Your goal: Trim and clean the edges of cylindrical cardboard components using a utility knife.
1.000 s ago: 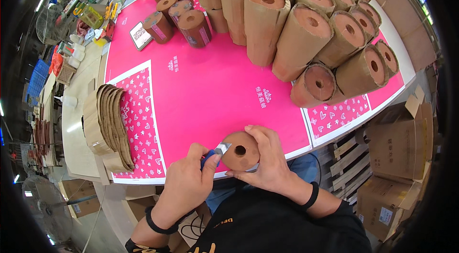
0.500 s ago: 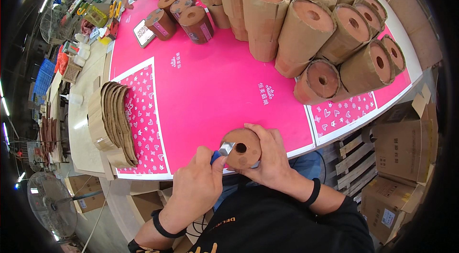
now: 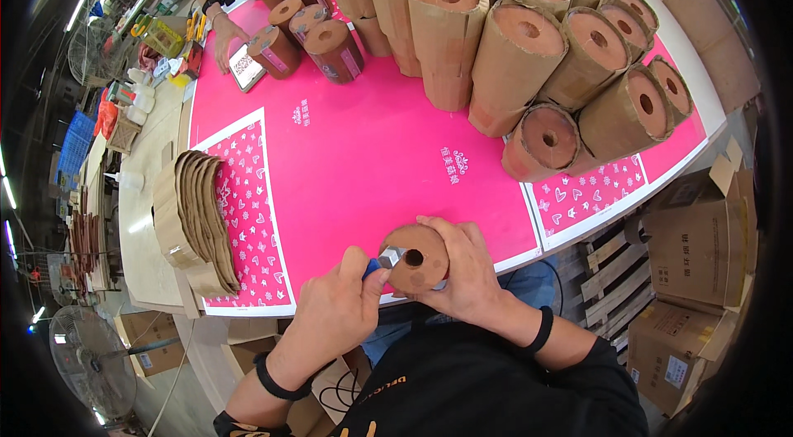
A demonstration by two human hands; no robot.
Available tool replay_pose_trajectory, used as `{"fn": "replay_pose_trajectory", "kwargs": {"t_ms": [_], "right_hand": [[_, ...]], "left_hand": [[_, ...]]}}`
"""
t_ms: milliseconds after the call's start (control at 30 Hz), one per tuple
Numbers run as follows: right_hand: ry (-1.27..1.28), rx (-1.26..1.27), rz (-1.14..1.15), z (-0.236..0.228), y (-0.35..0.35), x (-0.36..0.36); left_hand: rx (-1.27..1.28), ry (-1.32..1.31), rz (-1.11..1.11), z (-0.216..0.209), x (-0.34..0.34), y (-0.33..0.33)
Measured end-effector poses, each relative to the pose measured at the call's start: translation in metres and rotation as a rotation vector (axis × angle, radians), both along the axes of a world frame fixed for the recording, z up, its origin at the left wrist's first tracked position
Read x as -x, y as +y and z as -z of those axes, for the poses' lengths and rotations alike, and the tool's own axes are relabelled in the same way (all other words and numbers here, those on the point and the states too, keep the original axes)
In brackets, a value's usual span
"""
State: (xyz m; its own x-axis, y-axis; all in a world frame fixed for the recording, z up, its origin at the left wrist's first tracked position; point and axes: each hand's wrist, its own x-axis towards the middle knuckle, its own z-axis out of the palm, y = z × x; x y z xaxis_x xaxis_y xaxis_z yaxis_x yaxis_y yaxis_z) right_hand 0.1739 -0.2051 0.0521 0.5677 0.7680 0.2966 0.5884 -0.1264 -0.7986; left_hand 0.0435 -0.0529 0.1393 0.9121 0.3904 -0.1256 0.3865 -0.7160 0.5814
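Note:
My right hand is wrapped round the side of a brown clay-coloured cylinder with a dark round hole in its top face. It holds the cylinder over the near edge of the pink-covered table. In my left hand is a blue-handled tool with a flat silver metal end. That end lies against the cylinder's top, just left of the hole. The fingers of my left hand are closed round the handle, which is mostly hidden, so I cannot tell the tool's exact kind.
Many paper-wrapped cylinders stand at the far right. Unwrapped brown cylinders stand far left of them. Another person's hand is by a phone. Curved cardboard pieces are stacked at left; cartons sit right of the table.
The other person's hand has come nearer, down to the phone. My hands keep nearly the same hold, and the metal end stays on the cylinder's top. The view has shifted slightly.

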Motion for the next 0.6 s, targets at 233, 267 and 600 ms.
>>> {"fn": "replay_pose_trajectory", "kwargs": {"t_ms": [233, 267, 600], "right_hand": [[-0.001, -0.009, -0.005, -0.002, 0.001, -0.001], [0.012, -0.012, -0.013, -0.002, 0.001, -0.001], [0.044, -0.004, -0.073, -0.005, 0.000, -0.006]], "left_hand": [[0.037, -0.014, 0.056, -0.003, -0.003, 0.011], [0.049, -0.003, 0.071, -0.004, -0.005, 0.012], [0.080, -0.013, -0.133, -0.006, 0.004, 0.011]]}}
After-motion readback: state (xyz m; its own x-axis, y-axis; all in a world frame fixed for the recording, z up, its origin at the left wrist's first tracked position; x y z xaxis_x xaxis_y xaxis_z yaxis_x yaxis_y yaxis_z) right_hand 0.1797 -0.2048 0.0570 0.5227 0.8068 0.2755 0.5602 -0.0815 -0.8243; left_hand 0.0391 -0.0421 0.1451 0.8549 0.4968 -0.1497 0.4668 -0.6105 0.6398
